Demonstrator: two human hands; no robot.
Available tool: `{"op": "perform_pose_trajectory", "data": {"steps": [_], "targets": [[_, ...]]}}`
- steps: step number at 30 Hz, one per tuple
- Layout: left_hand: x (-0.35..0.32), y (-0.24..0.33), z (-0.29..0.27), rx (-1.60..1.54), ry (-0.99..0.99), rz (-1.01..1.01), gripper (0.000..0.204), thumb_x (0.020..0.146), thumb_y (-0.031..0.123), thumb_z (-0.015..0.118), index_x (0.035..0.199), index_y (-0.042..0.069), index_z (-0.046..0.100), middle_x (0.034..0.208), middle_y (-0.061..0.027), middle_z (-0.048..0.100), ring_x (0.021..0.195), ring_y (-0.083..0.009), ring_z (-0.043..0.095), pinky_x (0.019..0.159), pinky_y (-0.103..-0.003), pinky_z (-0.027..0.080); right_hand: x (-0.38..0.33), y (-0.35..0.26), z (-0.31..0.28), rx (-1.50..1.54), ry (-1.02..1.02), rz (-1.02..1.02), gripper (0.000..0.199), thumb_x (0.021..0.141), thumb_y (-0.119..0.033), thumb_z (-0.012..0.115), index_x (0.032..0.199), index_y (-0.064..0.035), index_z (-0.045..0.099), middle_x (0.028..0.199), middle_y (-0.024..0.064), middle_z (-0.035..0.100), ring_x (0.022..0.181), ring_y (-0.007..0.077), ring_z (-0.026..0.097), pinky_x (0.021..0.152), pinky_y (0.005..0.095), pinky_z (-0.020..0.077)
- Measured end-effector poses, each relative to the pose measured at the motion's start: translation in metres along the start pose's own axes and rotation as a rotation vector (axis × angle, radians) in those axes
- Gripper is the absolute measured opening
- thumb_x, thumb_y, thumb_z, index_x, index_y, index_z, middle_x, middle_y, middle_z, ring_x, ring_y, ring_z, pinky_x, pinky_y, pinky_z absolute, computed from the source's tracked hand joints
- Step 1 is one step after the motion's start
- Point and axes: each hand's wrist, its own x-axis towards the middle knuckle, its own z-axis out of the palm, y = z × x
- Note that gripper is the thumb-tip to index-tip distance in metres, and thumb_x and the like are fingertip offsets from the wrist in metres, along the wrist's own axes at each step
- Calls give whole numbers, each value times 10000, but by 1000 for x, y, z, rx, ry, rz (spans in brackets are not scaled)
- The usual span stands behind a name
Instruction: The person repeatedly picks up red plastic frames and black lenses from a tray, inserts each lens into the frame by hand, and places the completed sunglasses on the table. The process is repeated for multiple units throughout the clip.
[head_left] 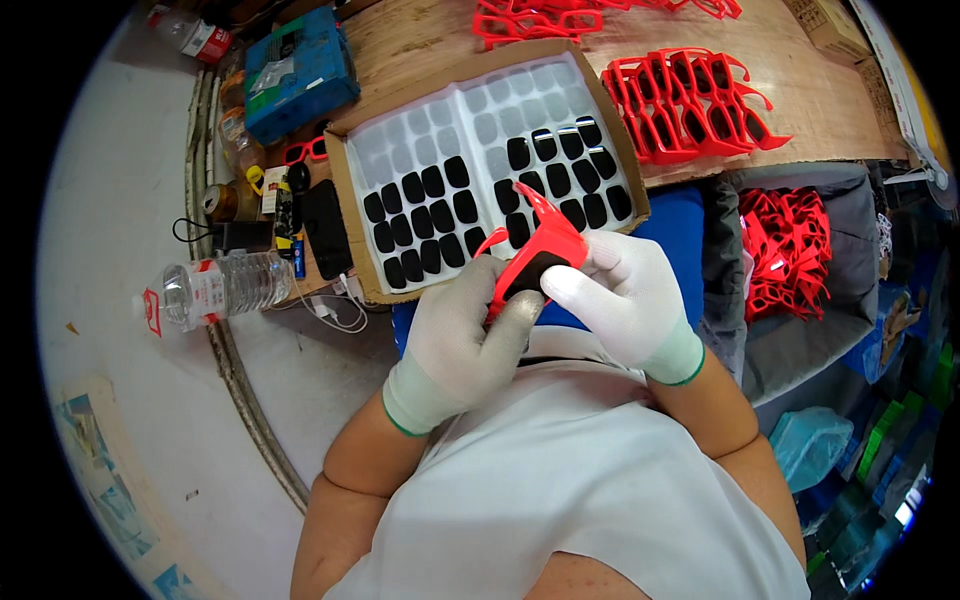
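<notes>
Both gloved hands hold one pair of red sunglasses (562,238) in front of my body, tilted, with a dark lens showing and the temples pointing up and away. My left hand (462,325), in a white glove with grey, soiled fingers, grips the frame's near left part, thumb by the lens. My right hand (622,295), in a cleaner white glove, pinches the other end, its thumb at the lens edge. Just beyond the sunglasses lies a cardboard box (362,240) holding rows of black lenses (430,222) on white liner; pale lens shapes show faintly under the liner farther back.
Assembled red sunglasses (690,108) stand in rows right of the box, with more red frames (540,22) behind. A grey-lined bin (800,345) at right holds piled red frames (785,250). At left are a phone (327,230), a large plastic bottle (225,288) and a blue case (300,75).
</notes>
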Motion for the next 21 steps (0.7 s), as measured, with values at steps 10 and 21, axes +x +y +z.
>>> {"op": "perform_pose_trajectory", "data": {"steps": [10,21], "targets": [[1,3,10,112,122,153,172,933,117,622,1013,-32,594,609,-151,577,536,-298,632,521,-363,482,1,-1,2,-310,110,-164,225,816,-177,754,782,-11,606,665,83,559,570,158,514,542,311,432],[25,7,13,354,48,308,116,873,96,663,933,10,614,564,-120,549,464,-300,578,453,-381,448,9,17,-35,-314,198,-399,747,704,-185,858,1320,-7,476,1324,171,515,1163,279,539,926,383,475]]}}
